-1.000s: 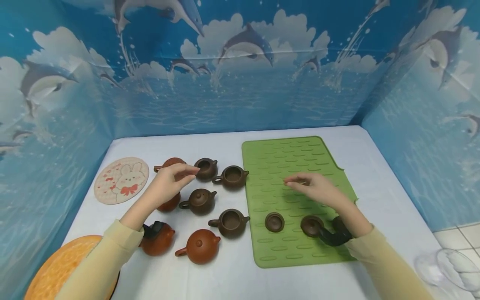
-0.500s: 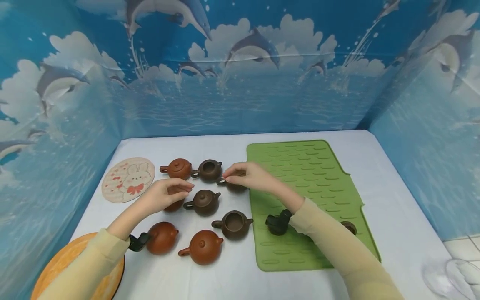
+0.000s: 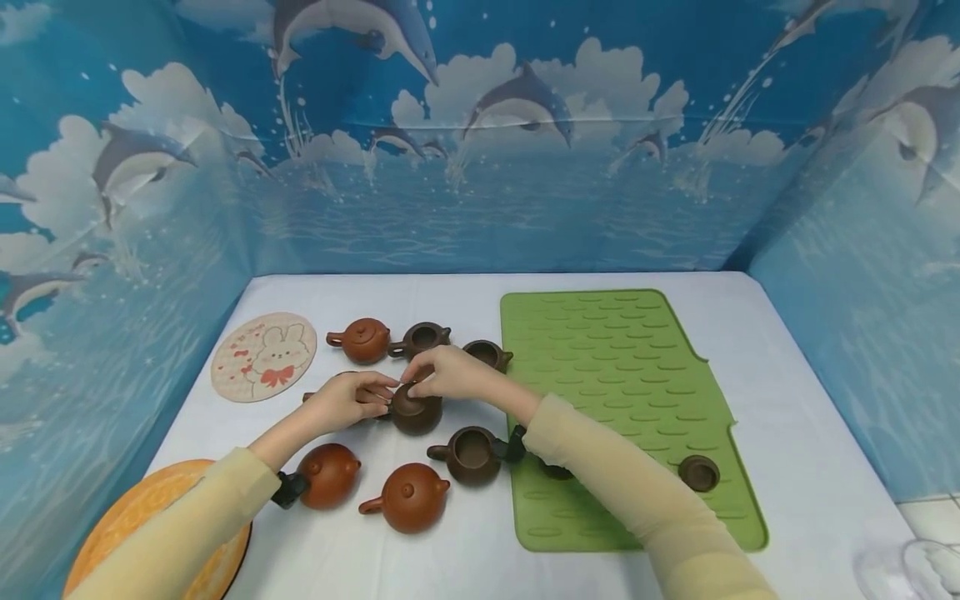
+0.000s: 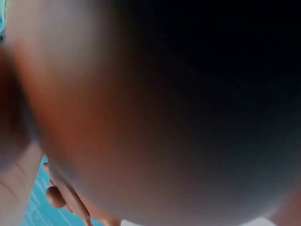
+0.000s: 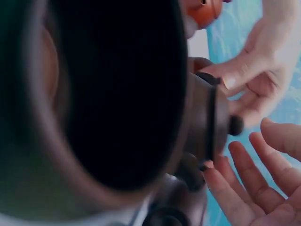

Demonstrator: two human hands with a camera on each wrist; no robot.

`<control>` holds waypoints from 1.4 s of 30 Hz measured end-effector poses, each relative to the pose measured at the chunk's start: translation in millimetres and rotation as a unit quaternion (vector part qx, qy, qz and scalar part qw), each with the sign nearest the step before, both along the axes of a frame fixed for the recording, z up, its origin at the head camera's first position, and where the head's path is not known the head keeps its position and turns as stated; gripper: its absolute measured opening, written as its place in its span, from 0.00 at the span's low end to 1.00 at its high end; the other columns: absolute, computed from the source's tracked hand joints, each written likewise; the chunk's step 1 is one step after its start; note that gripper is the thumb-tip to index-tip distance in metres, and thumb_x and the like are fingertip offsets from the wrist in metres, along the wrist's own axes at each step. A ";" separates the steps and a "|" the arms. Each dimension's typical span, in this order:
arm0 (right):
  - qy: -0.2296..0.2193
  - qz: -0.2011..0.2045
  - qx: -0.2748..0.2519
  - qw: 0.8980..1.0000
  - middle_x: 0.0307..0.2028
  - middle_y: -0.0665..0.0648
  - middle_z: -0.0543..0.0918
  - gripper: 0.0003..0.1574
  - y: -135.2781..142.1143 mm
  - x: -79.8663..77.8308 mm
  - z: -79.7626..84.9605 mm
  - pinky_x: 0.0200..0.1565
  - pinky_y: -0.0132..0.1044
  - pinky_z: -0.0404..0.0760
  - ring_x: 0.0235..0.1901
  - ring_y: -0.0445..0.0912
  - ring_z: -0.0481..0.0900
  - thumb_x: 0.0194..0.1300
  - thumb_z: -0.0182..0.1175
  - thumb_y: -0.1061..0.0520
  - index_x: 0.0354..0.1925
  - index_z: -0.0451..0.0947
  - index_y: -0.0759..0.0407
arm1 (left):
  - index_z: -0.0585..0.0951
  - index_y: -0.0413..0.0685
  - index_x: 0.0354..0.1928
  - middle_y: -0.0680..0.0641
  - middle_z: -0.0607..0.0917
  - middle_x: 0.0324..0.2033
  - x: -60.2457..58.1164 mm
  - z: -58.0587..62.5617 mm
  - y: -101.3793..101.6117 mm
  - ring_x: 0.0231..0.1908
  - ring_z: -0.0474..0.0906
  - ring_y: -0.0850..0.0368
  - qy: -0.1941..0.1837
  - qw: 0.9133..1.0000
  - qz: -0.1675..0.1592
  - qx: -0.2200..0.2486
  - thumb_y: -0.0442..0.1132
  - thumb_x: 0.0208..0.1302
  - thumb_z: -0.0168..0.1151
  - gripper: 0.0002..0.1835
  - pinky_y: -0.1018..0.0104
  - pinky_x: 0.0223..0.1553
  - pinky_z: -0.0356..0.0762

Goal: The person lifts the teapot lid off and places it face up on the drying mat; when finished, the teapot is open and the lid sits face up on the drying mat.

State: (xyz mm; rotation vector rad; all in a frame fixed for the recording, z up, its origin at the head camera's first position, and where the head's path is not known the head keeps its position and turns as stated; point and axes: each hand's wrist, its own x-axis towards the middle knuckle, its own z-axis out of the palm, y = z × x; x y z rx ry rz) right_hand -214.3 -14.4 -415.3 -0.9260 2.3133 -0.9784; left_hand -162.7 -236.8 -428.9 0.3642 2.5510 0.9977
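Observation:
A lidded dark brown teapot (image 3: 417, 415) stands among the other pots, its round knob (image 5: 236, 125) showing in the right wrist view. My left hand (image 3: 347, 405) pinches the teapot's handle between thumb and fingers. Over the lid is my right hand (image 3: 453, 375); its fingers (image 5: 256, 181) are extended beside the lid in the right wrist view, and whether they touch it I cannot tell. A reddish-brown teapot, mostly hidden, lies behind my left hand. In the left wrist view a blurred, rounded reddish-brown teapot (image 4: 94, 122) fills most of the picture.
Lidless dark pots (image 3: 474, 457) and reddish teapots (image 3: 411, 498) surround the hands. Right of them lies a green mat (image 3: 600, 333) bearing a small dark lid (image 3: 700, 472); another is partly hidden by my right arm. A rabbit coaster (image 3: 264, 358) and orange round board (image 3: 142, 517) are left.
My right hand has swung left from above the green mat to the lidded dark teapot. My left hand has come to that teapot's handle. The head view has shifted slightly.

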 end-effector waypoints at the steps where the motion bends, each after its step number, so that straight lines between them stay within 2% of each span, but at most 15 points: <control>1: 0.005 0.002 0.008 1.000 0.47 0.51 0.87 0.12 -1.9 0.7 -1.1 0.49 0.32 0.80 0.50 0.44 0.83 0.65 0.66 0.55 0.48 0.85 0.52 | 0.80 0.38 0.56 0.41 0.87 0.42 -0.3 -0.7 0.7 0.43 0.86 0.49 0.001 1.000 0.000 -0.004 0.29 0.61 0.66 0.20 0.58 0.45 0.84; 8: 0.061 0.011 0.043 0.997 0.46 0.52 0.86 0.11 -8.1 2.8 -1.2 0.51 0.35 0.80 0.50 0.45 0.82 0.63 0.68 0.57 0.44 0.86 0.53 | 0.82 0.42 0.55 0.45 0.88 0.40 -2.4 1.5 1.5 0.41 0.85 0.54 0.004 0.999 0.002 -0.044 0.29 0.61 0.67 0.19 0.60 0.43 0.83; 13: 0.110 0.024 0.063 0.992 0.44 0.52 0.86 0.11 -11.5 3.9 -0.5 0.51 0.35 0.80 0.48 0.44 0.82 0.61 0.70 0.54 0.43 0.87 0.54 | 0.83 0.42 0.55 0.46 0.89 0.36 -3.4 2.2 1.0 0.37 0.84 0.57 0.002 0.999 0.007 -0.047 0.30 0.60 0.68 0.19 0.63 0.39 0.82; 20: 0.108 0.016 0.055 0.992 0.43 0.52 0.87 0.10 -10.3 4.4 -0.8 0.49 0.34 0.81 0.48 0.44 0.83 0.62 0.69 0.54 0.42 0.86 0.55 | 0.84 0.41 0.53 0.47 0.89 0.33 -3.2 2.1 1.6 0.35 0.82 0.59 0.002 0.999 0.018 -0.048 0.30 0.60 0.68 0.18 0.66 0.36 0.80; 23: 0.080 0.005 0.039 0.996 0.44 0.51 0.87 0.10 -4.5 4.0 1.6 0.47 0.33 0.81 0.46 0.43 0.83 0.64 0.67 0.53 0.44 0.85 0.54 | 0.84 0.40 0.53 0.47 0.89 0.33 -2.2 1.2 2.2 0.34 0.82 0.59 0.000 0.998 0.019 -0.052 0.30 0.59 0.68 0.18 0.66 0.35 0.79; 26: 0.041 -0.024 0.005 0.999 0.44 0.49 0.87 0.10 8.0 1.8 5.1 0.43 0.34 0.80 0.42 0.41 0.83 0.66 0.65 0.52 0.45 0.85 0.52 | 0.84 0.41 0.52 0.47 0.89 0.33 -1.3 0.3 2.9 0.33 0.81 0.60 -0.002 0.998 0.022 -0.053 0.30 0.60 0.68 0.17 0.67 0.35 0.79; 30: -0.030 -0.072 -0.070 0.994 0.46 0.53 0.88 0.12 36.1 -3.1 8.3 0.47 0.37 0.82 0.43 0.42 0.84 0.67 0.64 0.53 0.48 0.85 0.54 | 0.84 0.44 0.53 0.48 0.88 0.33 -0.8 -0.2 4.0 0.33 0.80 0.60 0.000 0.998 0.029 -0.052 0.30 0.60 0.68 0.17 0.67 0.35 0.78; 32: -0.078 -0.098 -0.112 0.986 0.48 0.57 0.87 0.14 54.2 -3.9 8.0 0.51 0.40 0.83 0.45 0.44 0.85 0.67 0.64 0.55 0.50 0.84 0.58 | 0.84 0.44 0.53 0.48 0.88 0.33 -0.3 -0.5 4.0 0.33 0.80 0.60 0.003 0.998 0.029 -0.053 0.31 0.61 0.68 0.18 0.66 0.36 0.78; 36: -0.165 -0.158 -0.176 0.957 0.54 0.65 0.83 0.19 94.2 -1.9 0.7 0.54 0.45 0.82 0.46 0.47 0.85 0.66 0.64 0.59 0.54 0.80 0.66 | 0.84 0.44 0.53 0.49 0.88 0.33 1.1 -2.1 3.2 0.35 0.82 0.59 0.006 0.998 0.036 -0.053 0.31 0.60 0.68 0.18 0.65 0.37 0.80; 39: -0.204 -0.190 -0.204 0.939 0.56 0.68 0.80 0.22 123.9 0.2 -9.9 0.56 0.45 0.81 0.47 0.46 0.84 0.67 0.62 0.61 0.56 0.76 0.71 | 0.85 0.44 0.53 0.49 0.88 0.33 1.5 -3.0 2.2 0.35 0.82 0.59 0.012 0.998 0.034 -0.055 0.31 0.60 0.69 0.18 0.65 0.37 0.80; 42: -0.227 -0.203 -0.222 0.926 0.55 0.69 0.79 0.25 151.4 2.3 -22.1 0.58 0.42 0.80 0.47 0.44 0.84 0.69 0.59 0.61 0.59 0.71 0.75 | 0.85 0.44 0.53 0.49 0.88 0.33 1.4 -3.3 1.9 0.34 0.81 0.59 0.016 0.998 0.030 -0.053 0.30 0.60 0.69 0.18 0.65 0.36 0.79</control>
